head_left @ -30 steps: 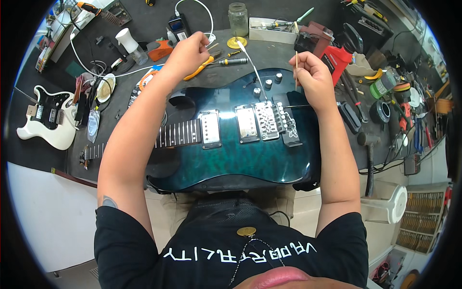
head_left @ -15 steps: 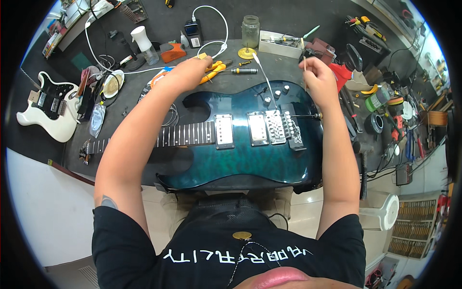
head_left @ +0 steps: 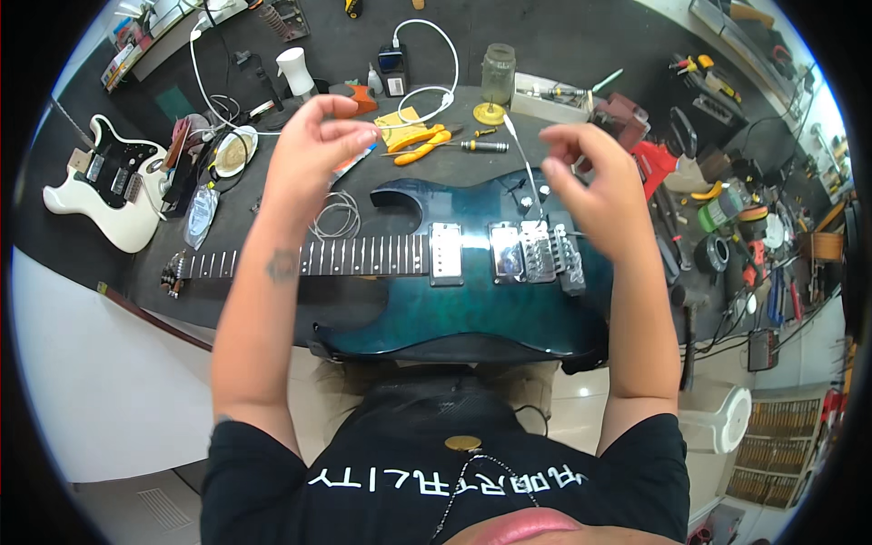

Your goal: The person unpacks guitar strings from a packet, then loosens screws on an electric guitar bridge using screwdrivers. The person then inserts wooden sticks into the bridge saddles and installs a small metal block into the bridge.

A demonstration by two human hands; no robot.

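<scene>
A glossy blue-green electric guitar (head_left: pixel 472 309) lies across the bench, its neck pointing left. From its metal bridge (head_left: pixel 538 252) a tremolo arm (head_left: pixel 522 159) with a white tip points away from me. My left hand (head_left: pixel 318 145) hovers over the bench beyond the neck, fingers curved and thumb apart, with nothing visible in it. Close to it are a yellow square piece (head_left: pixel 398 127) and orange-handled pliers (head_left: pixel 422 145). Above the bridge end of the body hangs my right hand (head_left: pixel 595 186), fingers bent and spread from the thumb, holding nothing that shows.
A coil of wire (head_left: pixel 337 218) rests by the neck. Farther back are a screwdriver (head_left: pixel 481 146), a glass jar (head_left: pixel 498 74), a yellow lid (head_left: pixel 489 114) and a white tray (head_left: pixel 549 100). A white guitar (head_left: pixel 113 186) stands at left; a hammer (head_left: pixel 690 313) lies right.
My left hand has drawn back from the yellow piece and opened. The right hand has come nearer the guitar's bridge, and the thin stick it held no longer shows. The whole view has shifted slightly.
</scene>
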